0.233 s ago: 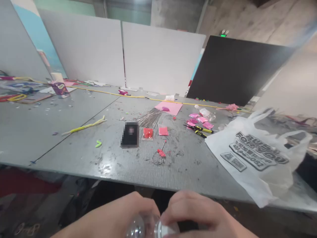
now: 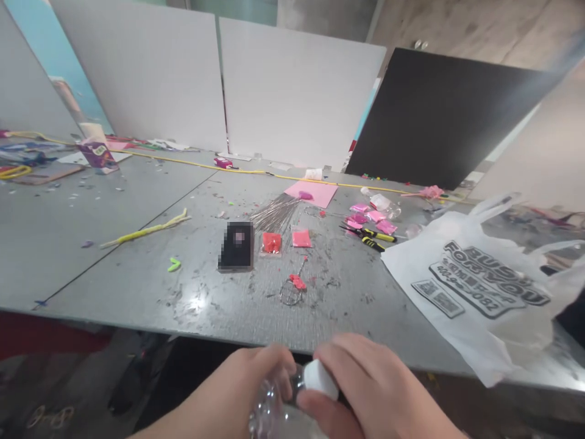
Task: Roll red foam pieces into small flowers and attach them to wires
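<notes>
At the bottom middle, just off the table's near edge, my left hand point(image 2: 249, 375) is wrapped around a clear plastic bottle point(image 2: 265, 411). My right hand point(image 2: 365, 381) grips its white bottle cap point(image 2: 319, 378) between thumb and fingers. Whether the cap is still attached to the neck I cannot tell. Beyond my hands on the table are a wire ring with red bits point(image 2: 297, 282), a small bag of red material point(image 2: 271, 242) and a pink packet point(image 2: 301, 238).
A white plastic bag point(image 2: 466, 286) covers the table's right side. Yellow-black pliers point(image 2: 372, 238) lie beside it near several pink packets point(image 2: 375, 216). Thin wires point(image 2: 276, 213) rest partly on a pink sheet point(image 2: 322, 192). A dark, pixelated rectangular item point(image 2: 237, 247) and a yellow twisted strip point(image 2: 146, 230) lie leftward.
Both hands have risen a little in view with the bottle, and more of the white cap shows. The camera view has shifted slightly.
</notes>
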`<state>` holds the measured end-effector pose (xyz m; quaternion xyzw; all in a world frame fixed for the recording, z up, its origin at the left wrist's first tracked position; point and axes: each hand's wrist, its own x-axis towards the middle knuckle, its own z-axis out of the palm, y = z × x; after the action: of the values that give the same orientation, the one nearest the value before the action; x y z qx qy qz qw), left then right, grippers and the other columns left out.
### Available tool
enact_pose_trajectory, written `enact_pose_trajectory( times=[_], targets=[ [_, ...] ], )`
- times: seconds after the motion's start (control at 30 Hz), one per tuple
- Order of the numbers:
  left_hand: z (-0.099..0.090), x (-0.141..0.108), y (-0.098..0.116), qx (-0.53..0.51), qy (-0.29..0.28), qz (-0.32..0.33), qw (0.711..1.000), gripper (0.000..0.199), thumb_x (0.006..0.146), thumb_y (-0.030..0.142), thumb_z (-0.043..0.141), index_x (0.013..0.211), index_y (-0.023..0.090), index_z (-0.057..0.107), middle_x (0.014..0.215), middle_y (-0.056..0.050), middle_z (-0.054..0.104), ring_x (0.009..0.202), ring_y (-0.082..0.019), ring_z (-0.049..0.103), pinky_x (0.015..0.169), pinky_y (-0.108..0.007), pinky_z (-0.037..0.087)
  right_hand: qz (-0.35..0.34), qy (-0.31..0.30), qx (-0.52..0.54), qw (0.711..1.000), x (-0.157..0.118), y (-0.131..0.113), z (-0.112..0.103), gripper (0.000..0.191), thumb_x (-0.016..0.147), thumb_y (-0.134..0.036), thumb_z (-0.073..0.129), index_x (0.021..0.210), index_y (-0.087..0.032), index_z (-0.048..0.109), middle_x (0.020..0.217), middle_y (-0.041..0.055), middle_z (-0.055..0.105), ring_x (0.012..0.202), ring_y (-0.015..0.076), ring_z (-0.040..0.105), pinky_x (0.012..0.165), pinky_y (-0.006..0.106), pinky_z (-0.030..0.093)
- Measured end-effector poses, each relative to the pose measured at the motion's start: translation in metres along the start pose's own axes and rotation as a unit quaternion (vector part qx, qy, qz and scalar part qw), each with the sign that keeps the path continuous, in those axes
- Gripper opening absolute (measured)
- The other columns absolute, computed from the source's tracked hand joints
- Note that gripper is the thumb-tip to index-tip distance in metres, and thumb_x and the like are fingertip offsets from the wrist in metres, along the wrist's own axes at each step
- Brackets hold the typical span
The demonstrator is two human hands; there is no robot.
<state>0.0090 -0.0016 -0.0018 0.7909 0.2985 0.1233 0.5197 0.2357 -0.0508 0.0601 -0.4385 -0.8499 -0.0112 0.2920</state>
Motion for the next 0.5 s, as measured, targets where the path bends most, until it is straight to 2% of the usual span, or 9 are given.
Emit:
enact_pose_trajectory(
  times=[0.03, 0.13, 0.17, 0.2, 0.27, 0.3, 0.37, 0.43, 0.5],
  targets=[
    [0.003, 0.002, 0.003, 0.007, 0.014, -0.023, 1.000, 0.060, 0.059, 0.041, 0.087, 0.108, 0.023, 0.058, 0.097, -0.001, 0.073, 0.082, -0.019, 0.066, 0.067, -0.025, 0.050, 0.011, -0.002, -0.022, 1.000, 0.000, 0.001, 0.002, 0.043, 0.109, -0.047, 0.044, 0.080, -0.020, 0.061, 0.065, 0.0028, 0.061, 0.054, 0.0150, 0.057, 0.048, 0.027, 0.044],
    [0.002, 0.002, 0.019, 0.016, 0.021, -0.038, 0.999, 0.044, 0.070, 0.037, 0.080, 0.106, 0.022, 0.059, 0.094, 0.000, 0.072, 0.080, -0.018, 0.065, 0.065, -0.025, 0.048, 0.010, -0.005, -0.017, 1.000, 0.004, 0.006, 0.006, 0.043, 0.110, -0.036, 0.038, 0.073, -0.022, 0.054, 0.062, 0.0009, 0.054, 0.052, 0.0133, 0.050, 0.048, 0.028, 0.035],
    [0.000, 0.000, 0.026, 0.020, 0.041, -0.040, 0.998, 0.041, 0.073, 0.036, 0.077, 0.108, 0.022, 0.060, 0.096, -0.001, 0.072, 0.081, -0.018, 0.065, 0.066, -0.025, 0.048, -0.014, -0.004, -0.009, 1.000, 0.006, 0.007, 0.006, 0.045, 0.110, -0.037, 0.036, 0.072, -0.022, 0.054, 0.062, 0.0010, 0.053, 0.054, 0.0136, 0.048, 0.050, 0.029, 0.034],
    [-0.004, -0.003, 0.033, 0.021, 0.038, -0.034, 0.998, 0.039, 0.074, 0.036, 0.077, 0.107, 0.022, 0.062, 0.097, -0.001, 0.073, 0.080, -0.017, 0.065, 0.065, -0.025, 0.048, -0.055, 0.006, -0.007, 0.998, 0.008, 0.009, 0.005, 0.049, 0.111, -0.041, 0.035, 0.071, -0.022, 0.054, 0.061, 0.0011, 0.051, 0.055, 0.0142, 0.046, 0.051, 0.030, 0.032],
    [-0.011, -0.005, 0.042, 0.019, -0.003, -0.023, 1.000, 0.033, 0.076, 0.038, 0.076, 0.103, 0.022, 0.065, 0.092, 0.000, 0.073, 0.074, -0.015, 0.064, 0.061, -0.024, 0.046, -0.132, 0.012, -0.015, 0.991, 0.012, 0.014, 0.004, 0.054, 0.111, -0.044, 0.033, 0.066, -0.022, 0.053, 0.057, 0.0006, 0.047, 0.055, 0.0152, 0.039, 0.051, 0.033, 0.025],
    [-0.013, -0.005, 0.044, 0.012, -0.011, -0.019, 1.000, 0.031, 0.078, 0.037, 0.074, 0.103, 0.022, 0.065, 0.092, 0.000, 0.073, 0.074, -0.015, 0.064, 0.060, -0.023, 0.045, -0.146, 0.013, -0.011, 0.989, 0.014, 0.016, 0.004, 0.055, 0.111, -0.042, 0.033, 0.062, -0.022, 0.049, 0.056, -0.0001, 0.044, 0.054, 0.0152, 0.034, 0.051, 0.034, 0.022],
    [-0.014, -0.001, 0.040, -0.001, -0.010, -0.031, 0.999, 0.031, 0.078, 0.034, 0.072, 0.105, 0.022, 0.064, 0.094, 0.000, 0.074, 0.076, -0.015, 0.065, 0.060, -0.023, 0.046, -0.130, 0.009, 0.008, 0.991, 0.015, 0.020, 0.006, 0.052, 0.108, -0.036, 0.035, 0.059, -0.023, 0.044, 0.055, -0.0012, 0.039, 0.054, 0.0147, 0.029, 0.051, 0.035, 0.019],
    [-0.010, 0.007, 0.032, -0.008, -0.022, -0.047, 0.999, 0.039, 0.070, 0.032, 0.076, 0.105, 0.022, 0.063, 0.096, -0.001, 0.076, 0.078, -0.017, 0.067, 0.060, -0.023, 0.048, -0.094, 0.000, 0.029, 0.995, 0.016, 0.022, 0.008, 0.047, 0.106, -0.032, 0.038, 0.060, -0.022, 0.041, 0.057, -0.0023, 0.038, 0.053, 0.0134, 0.029, 0.051, 0.034, 0.020],
    [-0.005, 0.012, 0.025, 0.001, -0.005, -0.070, 0.998, 0.044, 0.066, 0.034, 0.079, 0.105, 0.021, 0.064, 0.100, -0.003, 0.077, 0.081, -0.020, 0.070, 0.062, -0.025, 0.050, -0.063, 0.008, 0.056, 0.996, 0.016, 0.021, 0.010, 0.047, 0.106, -0.036, 0.041, 0.061, -0.022, 0.039, 0.057, -0.0030, 0.037, 0.053, 0.0121, 0.032, 0.051, 0.033, 0.021]
  ],
)
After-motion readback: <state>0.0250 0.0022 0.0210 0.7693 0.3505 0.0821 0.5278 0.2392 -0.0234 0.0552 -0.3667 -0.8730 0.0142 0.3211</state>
